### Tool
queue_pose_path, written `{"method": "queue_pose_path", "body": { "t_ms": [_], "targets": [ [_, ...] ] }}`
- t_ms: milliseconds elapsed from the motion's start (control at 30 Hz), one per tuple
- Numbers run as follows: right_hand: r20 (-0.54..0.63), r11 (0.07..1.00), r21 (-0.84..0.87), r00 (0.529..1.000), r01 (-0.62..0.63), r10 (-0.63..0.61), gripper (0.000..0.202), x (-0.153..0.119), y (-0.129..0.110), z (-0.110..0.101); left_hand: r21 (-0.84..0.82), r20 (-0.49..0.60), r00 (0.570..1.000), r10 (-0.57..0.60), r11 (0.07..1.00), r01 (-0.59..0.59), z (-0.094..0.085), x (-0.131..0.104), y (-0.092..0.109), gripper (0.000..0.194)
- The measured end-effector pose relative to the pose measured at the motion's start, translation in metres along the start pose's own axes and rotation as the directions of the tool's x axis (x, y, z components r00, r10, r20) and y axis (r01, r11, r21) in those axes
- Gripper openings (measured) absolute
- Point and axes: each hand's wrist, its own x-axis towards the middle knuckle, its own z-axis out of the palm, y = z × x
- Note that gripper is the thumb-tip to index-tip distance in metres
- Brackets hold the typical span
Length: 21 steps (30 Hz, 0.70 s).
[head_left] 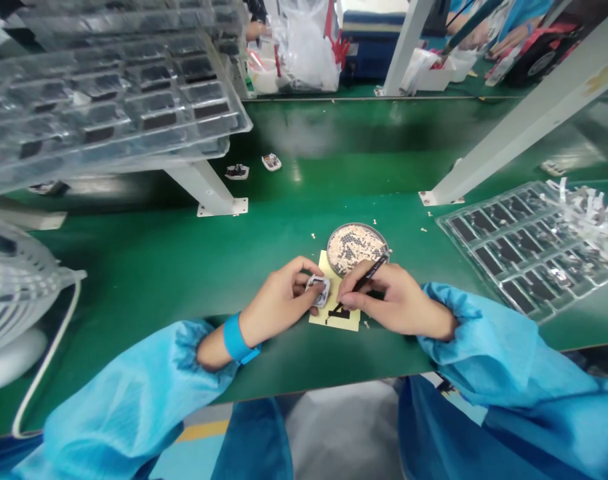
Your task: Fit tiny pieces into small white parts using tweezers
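Nearest the camera, two blue sleeves reached onto the green bench (149,260), the left wrist ringed by a blue wristband (235,339). The left hand (279,301) had its thumb and fingers pinched around a small white part (318,290), holding it just above the left edge of a yellow pad (337,308). The right hand (399,303) gripped a thin black tool (361,281) like a pen, fingers curled tight on its shaft, with the tip angled down toward the pad beside the part; whether the tip touched the part could not be told. The pad lay flat on the bench between the two hands, marked with a dark shape. Just beyond it, touching its far edge, sat a round metal dish (357,247) filled with tiny pale pieces. To the right lay a clear tray (521,257) of dark rectangular parts, with a heap of white strips (587,217) at its far end. At the far left stood a white fan (14,293). Farther back, two more small white parts (254,167) rested on the bench, under a raised stack of clear trays (109,100).
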Motion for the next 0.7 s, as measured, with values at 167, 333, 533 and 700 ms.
{"method": "queue_pose_path", "body": {
  "t_ms": [167, 333, 533, 700],
  "targets": [
    [-0.158, 0.948, -0.178, 0.943, 0.264, -0.293, 0.014, 0.0019, -0.0052, -0.0040, -0.068, -0.017, 1.000, -0.013, 0.998, 0.012, -0.0010, 0.0009, 0.0026, 0.029],
    [-0.132, 0.906, -0.262, 0.917, 0.333, -0.376, 0.018, 0.0032, 0.0005, -0.0035, -0.090, -0.027, 1.000, 0.006, 0.996, -0.009, -0.0026, 0.0014, -0.0013, 0.032],
    [-0.091, 0.881, -0.314, 0.912, 0.355, -0.400, 0.018, 0.0041, 0.0037, -0.0019, -0.072, -0.029, 1.000, 0.012, 0.997, -0.014, -0.0031, 0.0018, -0.0024, 0.031],
    [-0.080, 0.870, -0.337, 0.909, 0.361, -0.408, 0.017, 0.0045, 0.0030, -0.0023, -0.070, -0.031, 0.999, 0.013, 0.997, -0.015, -0.0029, 0.0008, -0.0026, 0.030]
  ]
}}
